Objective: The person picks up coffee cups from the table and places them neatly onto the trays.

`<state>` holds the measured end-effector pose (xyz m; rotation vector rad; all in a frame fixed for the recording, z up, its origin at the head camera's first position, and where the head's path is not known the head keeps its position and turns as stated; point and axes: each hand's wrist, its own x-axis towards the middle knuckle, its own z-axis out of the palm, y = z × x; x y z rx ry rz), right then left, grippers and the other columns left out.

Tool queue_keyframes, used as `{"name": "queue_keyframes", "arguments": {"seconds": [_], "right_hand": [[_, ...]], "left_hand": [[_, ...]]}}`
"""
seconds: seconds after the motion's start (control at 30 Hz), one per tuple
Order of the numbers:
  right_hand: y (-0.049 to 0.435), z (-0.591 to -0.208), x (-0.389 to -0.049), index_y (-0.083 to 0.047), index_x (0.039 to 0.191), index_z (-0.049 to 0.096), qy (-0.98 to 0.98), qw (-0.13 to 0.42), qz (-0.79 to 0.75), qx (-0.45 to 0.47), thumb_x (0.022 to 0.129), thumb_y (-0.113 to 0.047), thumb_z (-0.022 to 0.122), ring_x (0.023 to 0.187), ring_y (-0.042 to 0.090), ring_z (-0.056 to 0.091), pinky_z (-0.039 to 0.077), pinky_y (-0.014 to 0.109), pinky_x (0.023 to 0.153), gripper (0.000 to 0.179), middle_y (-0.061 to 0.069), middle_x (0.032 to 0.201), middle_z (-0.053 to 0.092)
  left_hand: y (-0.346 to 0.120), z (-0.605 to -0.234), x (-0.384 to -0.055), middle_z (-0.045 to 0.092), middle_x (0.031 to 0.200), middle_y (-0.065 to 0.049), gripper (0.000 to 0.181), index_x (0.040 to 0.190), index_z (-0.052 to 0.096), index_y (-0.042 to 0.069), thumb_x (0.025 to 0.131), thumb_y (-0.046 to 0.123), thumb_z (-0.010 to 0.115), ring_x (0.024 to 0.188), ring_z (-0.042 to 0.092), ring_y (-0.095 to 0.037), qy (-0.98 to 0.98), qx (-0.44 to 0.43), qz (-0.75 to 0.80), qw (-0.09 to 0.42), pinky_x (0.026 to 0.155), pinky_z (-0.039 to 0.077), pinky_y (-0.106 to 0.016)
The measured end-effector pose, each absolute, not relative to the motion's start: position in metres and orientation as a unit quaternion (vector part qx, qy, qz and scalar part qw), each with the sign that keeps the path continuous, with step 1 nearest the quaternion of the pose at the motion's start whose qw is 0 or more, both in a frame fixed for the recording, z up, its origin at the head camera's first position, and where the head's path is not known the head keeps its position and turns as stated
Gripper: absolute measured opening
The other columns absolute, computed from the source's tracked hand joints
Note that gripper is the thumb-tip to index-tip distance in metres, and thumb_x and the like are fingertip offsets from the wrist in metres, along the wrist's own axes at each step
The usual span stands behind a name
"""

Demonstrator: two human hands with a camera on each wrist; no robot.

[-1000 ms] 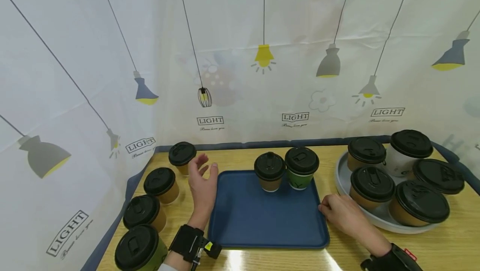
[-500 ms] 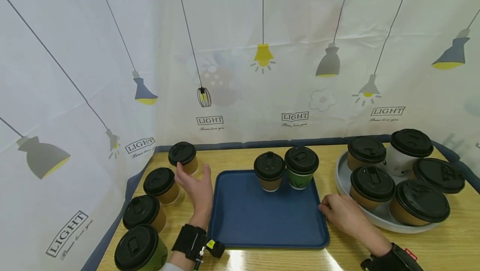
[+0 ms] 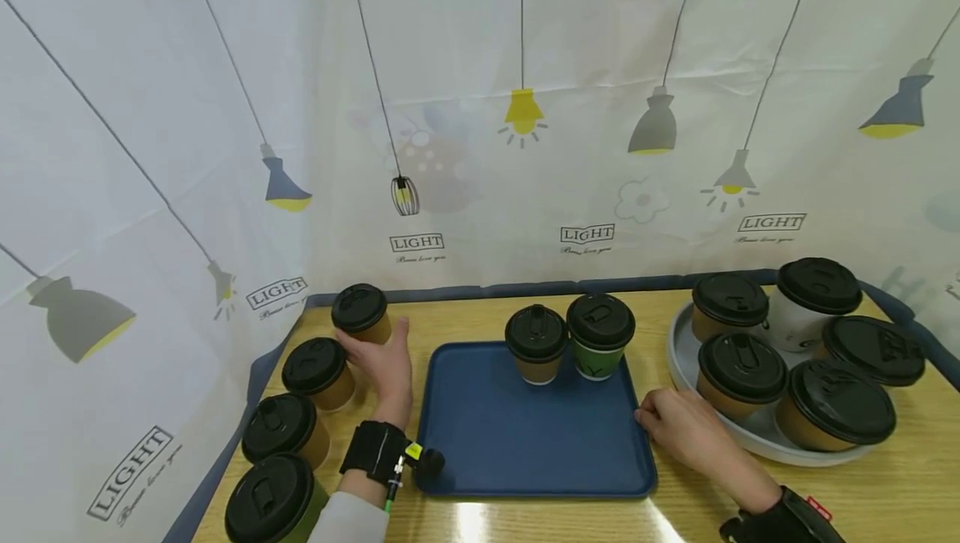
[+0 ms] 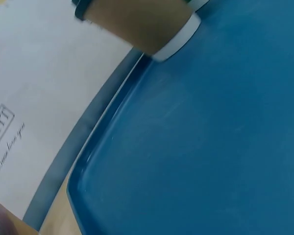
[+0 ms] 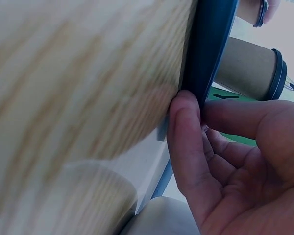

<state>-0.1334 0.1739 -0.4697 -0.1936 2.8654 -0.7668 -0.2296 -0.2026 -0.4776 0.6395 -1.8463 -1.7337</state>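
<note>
The left hand (image 3: pixel 384 369) has moved up to the far-left cup (image 3: pixel 363 314), upright at its eleven o'clock, fingers beside it, whether gripping I cannot tell, while the farther right hand (image 3: pixel 681 428) pinches the tray's (image 3: pixel 525 443) three-o'clock edge.

lamp-printed cloth (image 3: pixel 457 126) upright behind wood-grain table (image 3: pixel 900 489)

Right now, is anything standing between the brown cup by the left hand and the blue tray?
Nothing visible except the left hand itself, beside the brown cup. Two cups on the blue tray stand toward its far right, likely out of the way.
</note>
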Motion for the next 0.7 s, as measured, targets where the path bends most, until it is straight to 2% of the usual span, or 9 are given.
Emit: {"name": "queue_keyframes", "arguments": {"seconds": [0.2,0.43,0.7], "right_hand": [[0.175,-0.470,-0.133,-0.015,0.075,0.071,0.960,0.086,-0.260,-0.062,0.097,-0.009,0.070,0.054,0.015,0.048,0.037,0.032,0.056,0.022,-0.003,0.062,0.054],[0.174,-0.471,-0.133,-0.014,0.076,0.071,0.959,0.084,-0.264,-0.062,0.097,-0.009,0.070,0.054,0.015,0.048,0.038,0.032,0.056,0.022,-0.004,0.061,0.054],[0.175,-0.472,-0.134,-0.015,0.075,0.070,0.958,0.084,-0.266,-0.059,0.097,-0.009,0.069,0.054,0.014,0.048,0.037,0.031,0.056,0.023,-0.004,0.061,0.054]], "left_hand": [[-0.210,-0.486,-0.250,-0.001,0.172,-0.015,0.121,0.166,-0.007,0.011,0.088,0.032,0.083,0.158,0.001,-0.029,-0.666,0.261,-0.638,0.285,0.126,0.014,-0.046],[-0.222,-0.496,-0.264,0.007,0.172,-0.015,0.122,0.167,0.001,0.009,0.083,0.030,0.088,0.158,0.007,-0.029,-0.684,0.272,-0.598,0.318,0.126,0.013,-0.042],[-0.231,-0.501,-0.273,0.029,0.165,-0.016,0.111,0.164,0.017,0.009,0.081,0.022,0.090,0.151,0.029,-0.028,-0.677,0.257,-0.593,0.353,0.123,0.023,-0.041]]}}
